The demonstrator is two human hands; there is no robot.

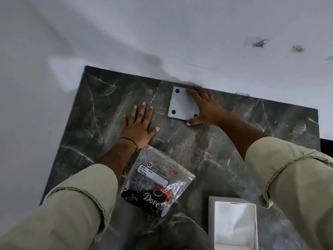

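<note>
A white square plate [181, 103] with black dots at its corners lies flat on the dark marble tabletop [198, 145], close to the back edge by the wall. My right hand [205, 108] lies over the plate's right side, fingers spread along its far edge and thumb at its near right corner. My left hand [139, 124] rests flat on the marble to the left of the plate, fingers straight and spread, holding nothing. A thin black band circles the left wrist.
A clear plastic tissue packet [155, 181] with a label and "Dove" print lies on the marble in front of my left hand. An open white box [234, 224] stands at the near right. A white wall [162, 33] runs behind and left of the table.
</note>
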